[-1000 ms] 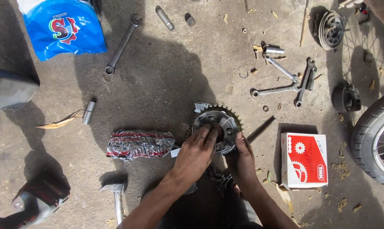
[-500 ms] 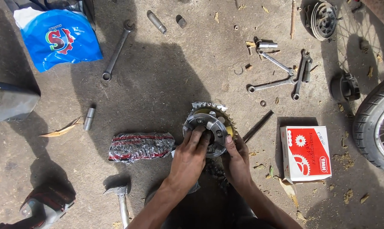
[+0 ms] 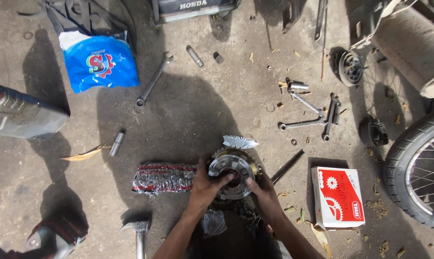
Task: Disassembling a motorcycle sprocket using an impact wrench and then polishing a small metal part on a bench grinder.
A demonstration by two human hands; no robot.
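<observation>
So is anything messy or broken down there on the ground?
Nothing looks broken, but it is messy. Wrenches lie scattered on the dusty concrete floor, with small bolts and dry leaves between them. Both hands, left and right, grip a toothed sprocket hub beside a wrapped bundle.

The dusty concrete floor carries a blue bag, a long wrench, a hammer, a red-and-white box and a wrapped chain packet.
</observation>
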